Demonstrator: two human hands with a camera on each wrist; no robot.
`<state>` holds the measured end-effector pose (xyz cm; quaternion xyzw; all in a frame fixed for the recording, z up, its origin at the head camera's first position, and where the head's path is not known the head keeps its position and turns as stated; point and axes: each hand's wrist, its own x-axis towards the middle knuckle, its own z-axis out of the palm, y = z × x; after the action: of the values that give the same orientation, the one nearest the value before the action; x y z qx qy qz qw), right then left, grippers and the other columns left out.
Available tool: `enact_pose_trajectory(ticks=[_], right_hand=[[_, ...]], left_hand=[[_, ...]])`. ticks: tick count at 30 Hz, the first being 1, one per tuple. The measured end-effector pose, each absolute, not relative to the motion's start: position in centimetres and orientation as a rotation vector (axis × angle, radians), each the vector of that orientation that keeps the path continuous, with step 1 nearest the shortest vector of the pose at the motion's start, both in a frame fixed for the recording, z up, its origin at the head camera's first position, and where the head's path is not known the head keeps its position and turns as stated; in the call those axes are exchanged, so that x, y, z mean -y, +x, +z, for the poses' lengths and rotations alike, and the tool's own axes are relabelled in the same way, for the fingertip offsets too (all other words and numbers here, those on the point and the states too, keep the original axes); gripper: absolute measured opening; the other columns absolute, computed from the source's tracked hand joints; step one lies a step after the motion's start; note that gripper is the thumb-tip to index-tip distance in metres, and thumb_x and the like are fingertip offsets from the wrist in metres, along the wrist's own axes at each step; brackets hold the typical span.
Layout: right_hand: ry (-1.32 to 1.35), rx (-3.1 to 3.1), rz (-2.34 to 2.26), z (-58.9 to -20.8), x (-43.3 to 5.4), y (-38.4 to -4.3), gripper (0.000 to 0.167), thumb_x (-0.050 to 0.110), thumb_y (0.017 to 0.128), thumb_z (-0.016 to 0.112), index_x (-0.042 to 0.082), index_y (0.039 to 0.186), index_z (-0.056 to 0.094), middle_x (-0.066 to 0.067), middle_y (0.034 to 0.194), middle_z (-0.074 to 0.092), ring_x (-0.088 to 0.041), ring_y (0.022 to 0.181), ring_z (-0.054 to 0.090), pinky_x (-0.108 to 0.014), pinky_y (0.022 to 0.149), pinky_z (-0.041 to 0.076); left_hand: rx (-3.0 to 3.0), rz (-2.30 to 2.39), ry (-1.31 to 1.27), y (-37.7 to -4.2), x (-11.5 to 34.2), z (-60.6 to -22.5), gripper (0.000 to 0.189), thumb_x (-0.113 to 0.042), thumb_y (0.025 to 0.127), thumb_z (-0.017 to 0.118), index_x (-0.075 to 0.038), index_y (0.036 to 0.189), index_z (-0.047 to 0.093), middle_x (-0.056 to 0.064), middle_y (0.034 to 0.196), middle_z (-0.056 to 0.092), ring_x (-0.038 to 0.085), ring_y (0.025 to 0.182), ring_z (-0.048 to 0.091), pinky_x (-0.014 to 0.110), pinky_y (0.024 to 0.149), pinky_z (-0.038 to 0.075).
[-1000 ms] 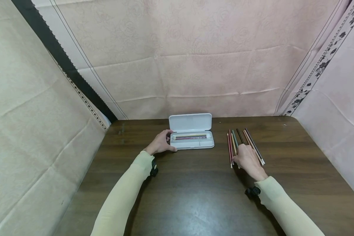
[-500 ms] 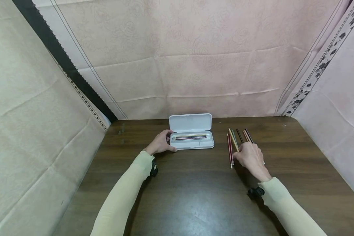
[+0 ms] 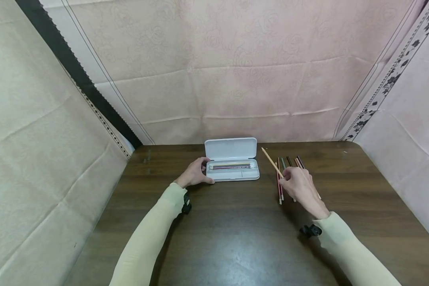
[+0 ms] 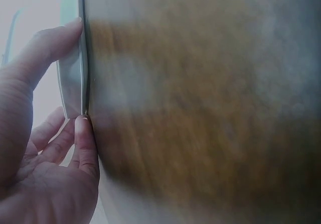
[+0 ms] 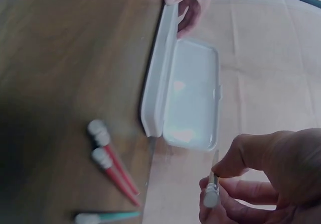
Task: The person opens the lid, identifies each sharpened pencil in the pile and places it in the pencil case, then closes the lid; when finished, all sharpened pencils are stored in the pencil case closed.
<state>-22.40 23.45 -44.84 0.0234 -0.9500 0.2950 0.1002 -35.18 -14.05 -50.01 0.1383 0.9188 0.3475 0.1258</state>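
An open white pencil case stands near the table's back edge, its lid raised and several pencils lying in its tray. My left hand grips the case's left end; in the left wrist view the thumb lies along one edge and the fingertips touch the end. Between thumb and fingers my right hand pinches a yellow pencil, raised and slanting toward the case. In the right wrist view its white eraser end faces the camera. Red pencils lie just left of that hand.
A green pencil, a black pencil and dark pencils lie beyond the right hand, partly hidden by it. The brown wooden table ends at a pale cloth backdrop, with cloth on both sides too.
My right hand has picked the yellow pencil up from among the others. The pencil's far end has swung left toward the case. The left hand and the case stay where they were.
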Motion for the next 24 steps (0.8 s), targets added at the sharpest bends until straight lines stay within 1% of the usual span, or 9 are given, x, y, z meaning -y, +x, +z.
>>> enact_pose_trajectory(ticks=[3,7,12,17,20,24], right_hand=[[0.099,2.794,0.882,-44.3,-22.8,-22.7,0.012,0.006,0.093,0.070,-0.002,0.099,0.077,-0.015,0.085,0.077,-0.021,0.066,0.061,-0.031,0.056,0.045],[0.166,2.785,0.870,-43.9,-22.0,-23.3,0.013,0.002,0.093,0.068,-0.003,0.101,0.076,-0.014,0.085,0.076,-0.022,0.069,0.061,-0.030,0.061,0.045],[0.245,2.788,0.887,-43.7,-21.0,-24.2,0.014,0.000,0.096,0.066,-0.005,0.106,0.075,-0.017,0.092,0.072,-0.025,0.076,0.061,-0.031,0.067,0.047],[0.327,2.784,0.902,-44.0,-20.2,-25.5,0.015,-0.001,0.099,0.065,-0.006,0.110,0.075,-0.018,0.096,0.070,-0.026,0.080,0.061,-0.032,0.069,0.047],[0.399,2.776,0.878,-44.3,-19.7,-26.4,0.015,-0.002,0.100,0.065,-0.007,0.110,0.075,-0.018,0.096,0.069,-0.027,0.083,0.061,-0.034,0.072,0.048],[0.481,2.777,0.817,-44.6,-19.3,-27.5,0.016,-0.002,0.102,0.065,-0.007,0.112,0.076,-0.018,0.099,0.070,-0.029,0.089,0.061,-0.040,0.078,0.050]], left_hand=[[-2.677,1.016,0.405,-35.2,14.0,-50.0,0.091,-0.026,0.083,0.096,-0.013,0.159,0.047,0.017,0.154,0.057,0.034,0.138,0.059,0.052,0.118,0.051],[-2.675,1.014,0.407,-35.3,14.0,-50.0,0.091,-0.026,0.083,0.097,-0.012,0.159,0.047,0.017,0.154,0.057,0.034,0.138,0.059,0.052,0.118,0.051],[-2.674,1.006,0.408,-35.3,14.0,-50.0,0.091,-0.026,0.083,0.096,-0.012,0.159,0.047,0.017,0.155,0.056,0.034,0.139,0.059,0.051,0.119,0.051],[-2.678,1.014,0.407,-35.2,14.0,-50.0,0.091,-0.025,0.083,0.096,-0.012,0.159,0.047,0.017,0.155,0.056,0.034,0.139,0.059,0.051,0.119,0.051],[-2.680,1.022,0.405,-35.1,14.0,-50.1,0.091,-0.025,0.083,0.096,-0.012,0.159,0.048,0.017,0.154,0.056,0.034,0.138,0.059,0.052,0.119,0.051],[-2.675,1.028,0.396,-35.1,14.0,-50.1,0.091,-0.025,0.083,0.097,-0.012,0.158,0.048,0.017,0.154,0.056,0.034,0.138,0.059,0.052,0.119,0.050]])
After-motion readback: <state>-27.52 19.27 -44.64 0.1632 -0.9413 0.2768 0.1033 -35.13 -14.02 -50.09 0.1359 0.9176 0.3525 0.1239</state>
